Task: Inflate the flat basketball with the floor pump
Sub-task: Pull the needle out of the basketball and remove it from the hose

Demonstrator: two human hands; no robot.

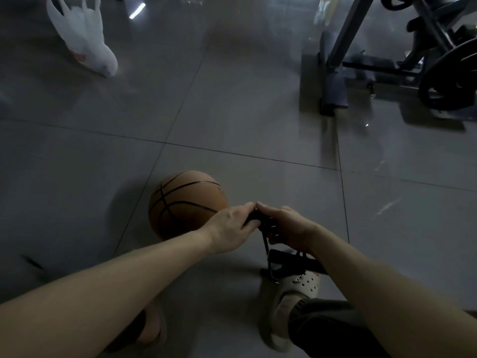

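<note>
On the tiled floor point(232, 112), the basketball point(180, 202) rests near, just left of the floor pump point(289, 259). It is light and free to roll, so I judge it needs steadying low down. The left hand point(232, 226) and right hand point(286, 226) are together, both wrapped round the pump's stiff handle, with a clog point(302, 282) at its base.

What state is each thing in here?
basketball: on the floor, looks round
pump handle: gripped by both hands
left hand: curled round the handle
right hand: curled round the handle
pump base: on the floor by the clog
white plastic bag: slumped on the floor
gym machine: standing, untouched
</note>
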